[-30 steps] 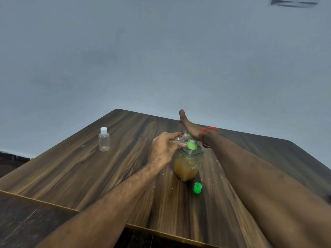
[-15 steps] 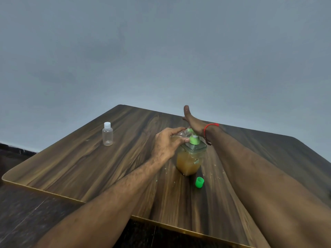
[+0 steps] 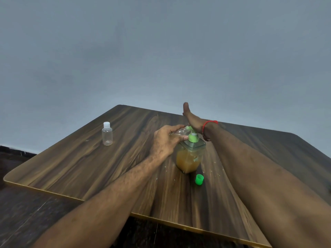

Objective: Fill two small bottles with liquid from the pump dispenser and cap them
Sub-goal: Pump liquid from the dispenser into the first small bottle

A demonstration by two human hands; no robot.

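Plain grey-blue wall fills the upper half of your view, and below it a dark wood-grain table with a pale edge band stretches away from you. Both of your bare forearms reach out over it from the near edge.

Your right hand lies over the top of the pump dispenser, palm down, thumb sticking straight up; the other fingers are hidden, so you cannot tell whether they are curled or flat. A red thread band circles that wrist.

Your left hand has its fingers and thumb curled around a small clear bottle, tilted on its side with its mouth at the green nozzle.

Standing upright near the table's middle, the pump dispenser is a clear square container about half full of amber liquid, with a green pump head.

A second small bottle, clear with a white cap on, stands upright toward the left edge, well apart from your hands.

A loose green cap rests on the table just beside the dispenser's near right corner.
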